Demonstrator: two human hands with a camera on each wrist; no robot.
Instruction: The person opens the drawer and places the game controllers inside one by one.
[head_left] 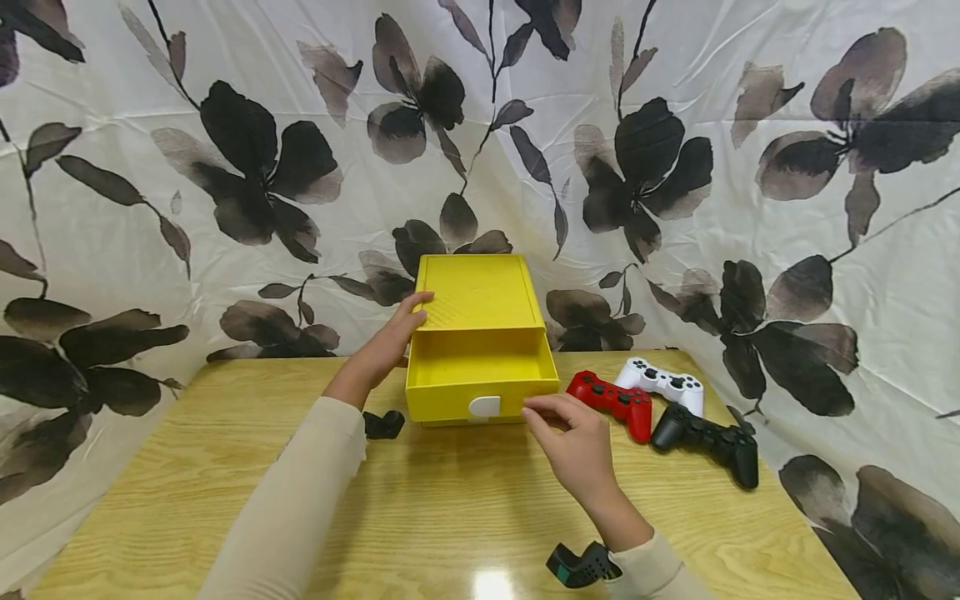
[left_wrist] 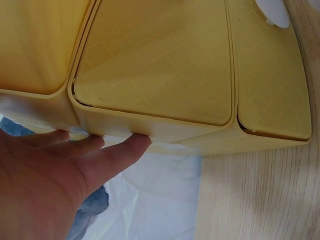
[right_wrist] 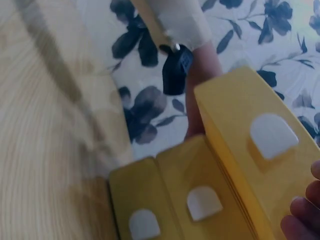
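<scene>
A yellow drawer unit (head_left: 480, 292) stands at the table's back edge, its top drawer (head_left: 442, 400) pulled out, with no item visible inside. My left hand (head_left: 386, 346) rests against the unit's left side; in the left wrist view, the extended fingertips of the left hand (left_wrist: 65, 165) touch the yellow side wall (left_wrist: 175, 132). By the right end of the drawer front is my right hand (head_left: 577, 446), fingers bent loosely and nothing held. The right wrist view shows the fingers (right_wrist: 305, 205) beside the drawer front (right_wrist: 240, 110), right of its white handle (right_wrist: 272, 136); contact is unclear.
Right of the unit lie a red controller (head_left: 611, 402), a white controller (head_left: 660, 382) and a black controller (head_left: 708, 442) on the wooden table (head_left: 450, 517). Dark straps sit at both wrists. A floral cloth (head_left: 480, 125) hangs behind.
</scene>
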